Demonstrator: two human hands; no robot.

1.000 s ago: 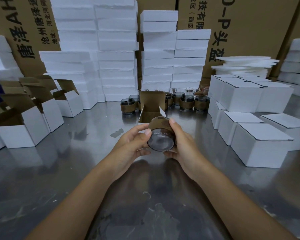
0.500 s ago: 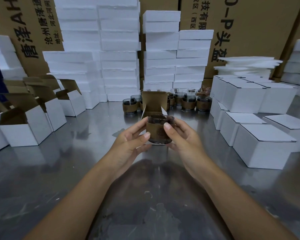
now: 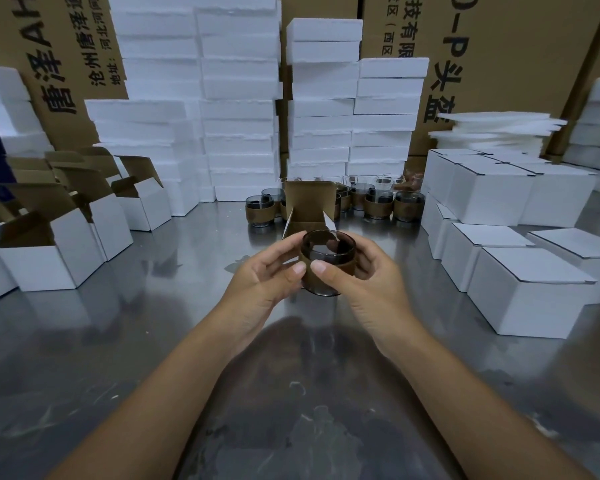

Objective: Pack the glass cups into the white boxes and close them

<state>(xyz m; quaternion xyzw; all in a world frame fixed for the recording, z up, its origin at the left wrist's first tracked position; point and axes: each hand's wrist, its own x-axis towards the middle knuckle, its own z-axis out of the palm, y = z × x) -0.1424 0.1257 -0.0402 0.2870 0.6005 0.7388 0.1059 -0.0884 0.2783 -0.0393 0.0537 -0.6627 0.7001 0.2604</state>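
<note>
A smoky glass cup (image 3: pixel 327 249) with a brown sleeve stands upright in the air at the centre, rim up. My left hand (image 3: pixel 269 278) and my right hand (image 3: pixel 368 278) both grip its sides, thumbs touching its front. Just behind it an open white box (image 3: pixel 309 211) sits on the steel table with its brown lid flap raised; the cup hides the box's front. Several more sleeved glass cups (image 3: pixel 378 204) stand in a row behind the box.
Open white boxes (image 3: pixel 59 261) cluster at the left. Closed white boxes (image 3: pixel 530 299) are stacked at the right. White foam blocks (image 3: pixel 239 109) and large brown cartons (image 3: pixel 499 46) wall off the back. The steel table (image 3: pixel 153 341) stretches toward me.
The cup was tipped with its base toward me; both hands have turned it upright and raised it slightly toward the open box.
</note>
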